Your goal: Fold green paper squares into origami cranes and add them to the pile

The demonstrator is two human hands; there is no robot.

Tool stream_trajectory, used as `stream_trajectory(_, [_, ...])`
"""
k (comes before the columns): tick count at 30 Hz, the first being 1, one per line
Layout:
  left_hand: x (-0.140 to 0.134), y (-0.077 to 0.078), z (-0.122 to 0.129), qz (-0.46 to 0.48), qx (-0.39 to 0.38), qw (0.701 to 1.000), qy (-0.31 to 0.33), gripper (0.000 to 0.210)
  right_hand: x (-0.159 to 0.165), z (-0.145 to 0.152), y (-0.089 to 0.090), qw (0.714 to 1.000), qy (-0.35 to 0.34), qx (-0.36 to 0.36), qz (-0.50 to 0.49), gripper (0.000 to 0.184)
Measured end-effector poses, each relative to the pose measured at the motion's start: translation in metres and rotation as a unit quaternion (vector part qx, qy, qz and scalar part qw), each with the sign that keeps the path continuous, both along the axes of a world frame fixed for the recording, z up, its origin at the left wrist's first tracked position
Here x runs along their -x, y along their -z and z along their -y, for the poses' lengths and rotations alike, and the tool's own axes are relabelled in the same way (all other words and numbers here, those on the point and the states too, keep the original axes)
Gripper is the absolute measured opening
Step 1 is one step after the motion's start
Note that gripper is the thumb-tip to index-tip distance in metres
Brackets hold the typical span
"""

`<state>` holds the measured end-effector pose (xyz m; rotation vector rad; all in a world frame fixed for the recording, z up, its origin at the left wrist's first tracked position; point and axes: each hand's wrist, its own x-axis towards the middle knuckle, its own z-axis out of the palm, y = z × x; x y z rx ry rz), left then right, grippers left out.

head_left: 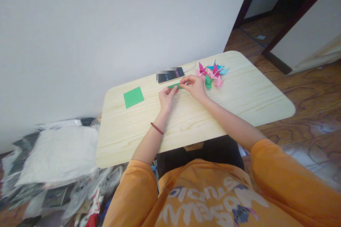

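Between my hands is a narrow folded piece of green paper [174, 86], held just in front of the phone. My left hand [167, 98] pinches its left part between thumb and fingers. At its right end, the thumb and index finger of my right hand [195, 86] are closed on it. The fingers cover part of the paper, so its exact fold is hard to make out. To the right of my right hand lies a cluster of folded paper cranes [215, 72] in pink, magenta and blue, with one green crane [208, 82] at the near side.
A green paper square [133, 97] lies on the left of the pale wooden table [128, 134]. Behind my hands rests a phone [171, 75] with a white cable [192, 66]. The wall borders the table's far side. White bags [61, 152] are piled on the floor at left.
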<state>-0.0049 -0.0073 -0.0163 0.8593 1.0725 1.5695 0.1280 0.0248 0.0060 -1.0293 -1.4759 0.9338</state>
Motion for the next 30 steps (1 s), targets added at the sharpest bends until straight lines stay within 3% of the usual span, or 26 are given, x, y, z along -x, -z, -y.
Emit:
stream_trajectory(11, [0.0008,-0.0013,-0.0004,-0.035,0.0,0.999,-0.001,0.019,-0.0014,-0.0067,0.0059,0.999,-0.033,0.018,-0.012,0.012])
stream_trajectory(21, [-0.0001,-0.0019,0.0009,-0.032,0.003,0.999,0.003,0.019,-0.0013,-0.0062,0.0042,0.999,-0.015,0.037,0.011,0.01])
stream_trajectory(30, [0.0013,-0.0032,-0.0001,-0.013,0.038,0.999,0.008,0.02,-0.0066,-0.0032,-0.0014,0.991,-0.033,-0.076,0.107,0.004])
